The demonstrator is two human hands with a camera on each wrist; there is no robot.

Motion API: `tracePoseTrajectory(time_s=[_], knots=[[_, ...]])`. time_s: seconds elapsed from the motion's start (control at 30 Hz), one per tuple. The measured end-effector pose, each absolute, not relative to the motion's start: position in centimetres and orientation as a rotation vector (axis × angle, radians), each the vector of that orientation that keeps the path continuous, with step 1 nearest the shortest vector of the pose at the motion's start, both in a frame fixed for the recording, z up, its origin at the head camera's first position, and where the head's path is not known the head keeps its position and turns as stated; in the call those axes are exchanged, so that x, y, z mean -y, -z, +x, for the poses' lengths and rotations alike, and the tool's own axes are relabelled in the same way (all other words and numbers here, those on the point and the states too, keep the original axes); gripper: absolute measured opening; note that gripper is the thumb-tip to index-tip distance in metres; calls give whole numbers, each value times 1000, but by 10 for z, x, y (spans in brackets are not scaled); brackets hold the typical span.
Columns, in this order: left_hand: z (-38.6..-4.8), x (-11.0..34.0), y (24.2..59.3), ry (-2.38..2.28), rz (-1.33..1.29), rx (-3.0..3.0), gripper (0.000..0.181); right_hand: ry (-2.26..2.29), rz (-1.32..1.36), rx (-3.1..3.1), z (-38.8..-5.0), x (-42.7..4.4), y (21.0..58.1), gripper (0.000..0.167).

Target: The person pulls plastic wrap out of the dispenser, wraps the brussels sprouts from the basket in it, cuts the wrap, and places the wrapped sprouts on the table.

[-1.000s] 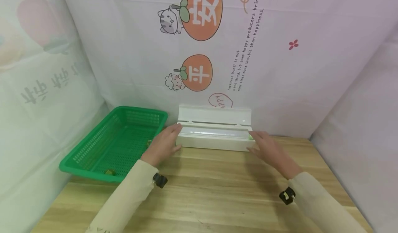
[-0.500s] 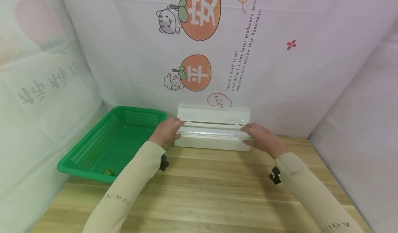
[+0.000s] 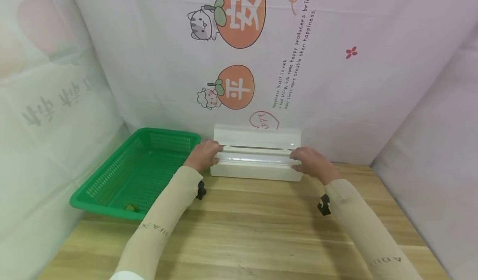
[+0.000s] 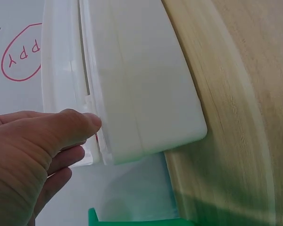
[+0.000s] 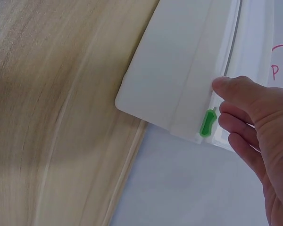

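A long white cling film dispenser (image 3: 254, 172) stands against the back cloth, its lid (image 3: 257, 137) raised. A shiny, clear roll of film (image 3: 257, 158) lies inside. My left hand (image 3: 205, 154) pinches at the inner edge by the left end, thumb (image 4: 80, 125) on top and fingers curled behind. At the other end, my right hand (image 3: 313, 162) pinches the same edge, its thumb (image 5: 233, 88) just beside a green slide cutter (image 5: 208, 123). Whether either hand has the film's edge between its fingertips is hidden.
To the left, a green plastic basket (image 3: 104, 210) sits on the wooden table (image 3: 254, 230), with a small yellow-green piece (image 3: 130, 208) in it. White printed cloth (image 3: 336, 97) walls in the back and sides.
Both hands have moved from the dispenser's outer ends up and inward to its inner edge. Over the last half second they have hardly shifted.
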State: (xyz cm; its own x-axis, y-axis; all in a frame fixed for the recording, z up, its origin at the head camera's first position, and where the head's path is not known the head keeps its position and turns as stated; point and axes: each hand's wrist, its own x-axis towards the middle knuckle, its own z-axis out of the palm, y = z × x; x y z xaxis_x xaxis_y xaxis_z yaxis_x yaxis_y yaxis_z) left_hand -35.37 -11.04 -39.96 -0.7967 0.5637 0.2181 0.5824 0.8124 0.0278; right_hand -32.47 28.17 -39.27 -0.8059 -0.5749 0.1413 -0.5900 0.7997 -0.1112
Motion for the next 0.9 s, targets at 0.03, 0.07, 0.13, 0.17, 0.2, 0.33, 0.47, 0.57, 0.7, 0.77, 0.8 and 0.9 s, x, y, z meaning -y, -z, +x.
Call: tracePoseTrajectory(time_s=[0.03, 0.07, 0.13, 0.17, 0.2, 0.33, 0.47, 0.57, 0.7, 0.77, 0.8, 0.9], knots=[[-355, 110, 401, 143, -905, 2797, 27, -231, 942, 2885, -326, -282, 394, 21], [-356, 109, 402, 149, -907, 2799, 25, -241, 941, 2892, -326, -283, 394, 18], [-357, 108, 403, 151, -908, 2797, 20, -257, 951, 2905, -328, -283, 395, 12], [-357, 108, 403, 155, -906, 2798, 18, -264, 951, 2915, -328, -283, 395, 9], [-358, 108, 404, 156, -906, 2795, 16, -267, 948, 2927, -329, -283, 394, 6], [-359, 106, 405, 158, -928, 2773, 9, -287, 949, 2961, -331, -283, 393, 7], [-360, 106, 406, 173, -958, 2744, 9, -318, 955, 2984, -331, -284, 393, 12], [-360, 106, 407, 198, -960, 2737, 23, -343, 967, 2981, -332, -284, 394, 16], [-362, 106, 407, 222, -939, 2740, 30, -371, 955, 2981, -332, -284, 396, 20], [-362, 107, 407, 241, -927, 2745, 31, -386, 938, 2980, -332, -285, 396, 18], [-363, 107, 407, 252, -919, 2750, 32, -390, 931, 2974, -332, -286, 396, 16], [-364, 109, 407, 276, -897, 2765, 31, -401, 921, 2949, -332, -288, 397, 11]])
